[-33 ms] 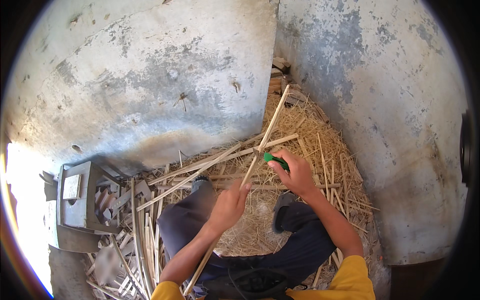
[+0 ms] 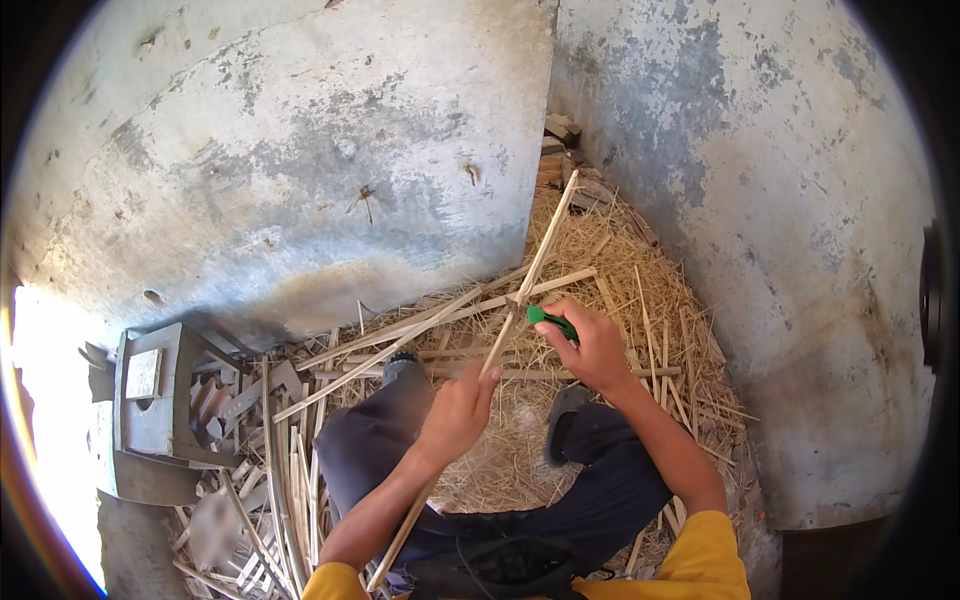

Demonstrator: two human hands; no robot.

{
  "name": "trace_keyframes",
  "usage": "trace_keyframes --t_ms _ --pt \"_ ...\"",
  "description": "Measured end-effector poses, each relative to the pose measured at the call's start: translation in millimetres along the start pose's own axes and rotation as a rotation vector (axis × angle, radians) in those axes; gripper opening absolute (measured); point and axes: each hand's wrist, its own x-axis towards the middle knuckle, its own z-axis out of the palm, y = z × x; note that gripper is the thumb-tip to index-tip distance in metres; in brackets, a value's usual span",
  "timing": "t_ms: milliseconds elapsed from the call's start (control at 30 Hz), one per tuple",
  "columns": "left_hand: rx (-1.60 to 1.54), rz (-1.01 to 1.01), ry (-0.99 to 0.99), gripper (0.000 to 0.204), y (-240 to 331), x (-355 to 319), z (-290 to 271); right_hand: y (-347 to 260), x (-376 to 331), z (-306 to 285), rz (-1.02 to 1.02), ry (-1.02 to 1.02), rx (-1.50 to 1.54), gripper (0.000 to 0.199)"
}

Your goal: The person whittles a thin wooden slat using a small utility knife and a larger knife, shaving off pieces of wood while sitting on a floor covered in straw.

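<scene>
**Both hands on a long bamboo strip, green-handled tool at the strip**

Nearest: yellow sleeves at the lower edge, dark trousers, person seated on the floor with legs out into the straw.

Left hand (image 2: 458, 412): grip closed around the long pale split-bamboo strip (image 2: 520, 290), at about its middle. Strip runs diagonally from beside the left forearm at the lower edge, up through the fist, to a free tip near the wall corner.

Right hand (image 2: 592, 345): grip clamped on the green-handled tool (image 2: 550, 322); only the green handle end shows, blade not visible. Handle end sits just beside the strip, slightly above the left fist. Cannot tell if the tool actually touches the strip.

Under and around the hands: heap of dry yellow straw and shavings (image 2: 610, 260) covering the floor, several more pale bamboo strips (image 2: 400, 335) lying crossed on it. Bundle of thin slats (image 2: 285, 470) to the left of the legs.

Further left: grey moulded plastic stool on its side (image 2: 160, 405), near the slats.

Farthest: two weathered, stained grey concrete walls (image 2: 330, 150) meeting in a corner behind the straw.
</scene>
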Motion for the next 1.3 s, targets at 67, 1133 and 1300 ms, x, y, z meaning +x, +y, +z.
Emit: trace_keyframes --t_ms 67,1133,1300 --pt "0.034 -0.004 0.007 0.028 -4.2 -0.5 1.3 -0.6 0.9 0.8 -0.010 0.013 -0.011 0.031" --pt "0.419 -0.099 0.042 0.025 5.8 -27.9 -5.9 27.9 5.8 26.1 0.064 0.161 -0.139 0.031" --pt "0.436 -0.064 0.056 0.026 1.3 -37.6 2.7 23.4 18.0 -2.1 0.206 0.099 -0.107 0.030"
